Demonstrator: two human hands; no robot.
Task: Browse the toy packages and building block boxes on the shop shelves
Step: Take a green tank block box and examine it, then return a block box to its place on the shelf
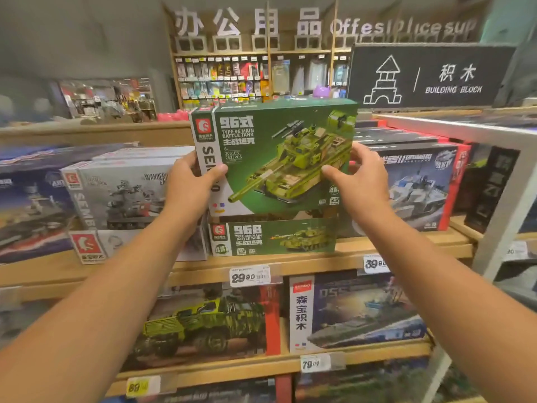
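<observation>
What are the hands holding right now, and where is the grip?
Green tank box, held by its two side edges: left hand on the left, right hand on the right.

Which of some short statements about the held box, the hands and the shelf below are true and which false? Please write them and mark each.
1. Both hands hold the green tank box. True: left hand, right hand.
2. The held box is printed "Type 96 Main Battle Tank". True.
3. The price tag below the held box reads 79.00. False: it reads 29.90.
4. The black sign reads "Office Supply". False: it reads "Building Block".
5. A smaller green box lies under the held one. True.
</observation>
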